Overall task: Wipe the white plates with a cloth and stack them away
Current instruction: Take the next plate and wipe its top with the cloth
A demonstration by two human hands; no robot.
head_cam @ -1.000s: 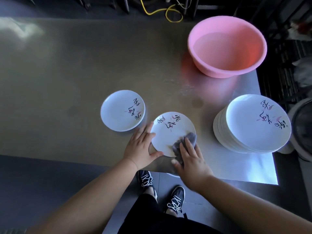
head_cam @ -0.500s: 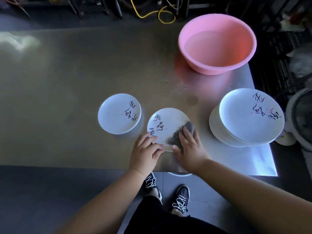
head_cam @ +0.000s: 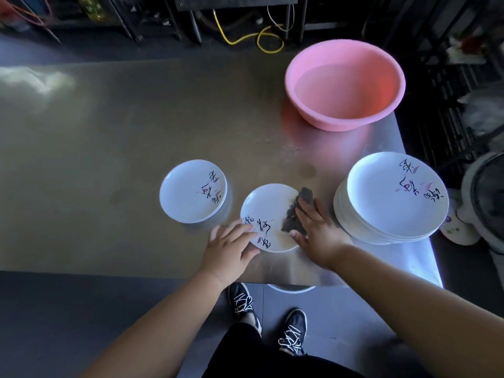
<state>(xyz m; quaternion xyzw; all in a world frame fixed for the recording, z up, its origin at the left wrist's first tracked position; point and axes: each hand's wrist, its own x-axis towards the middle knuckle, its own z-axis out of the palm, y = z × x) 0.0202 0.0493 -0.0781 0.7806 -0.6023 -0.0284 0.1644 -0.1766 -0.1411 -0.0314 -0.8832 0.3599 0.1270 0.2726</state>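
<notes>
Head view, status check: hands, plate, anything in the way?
Left hand flat on middle plate, near rim. Right hand presses grey cloth onto it. Tall plate stack close beside right hand; nothing blocking.

Head view looks steeply down; table (head_cam: 114, 159) near.

Bare table (head_cam: 95, 173) lies left; plate stack (head_cam: 390, 197) and basin (head_cam: 345, 85) crowd right.
</notes>
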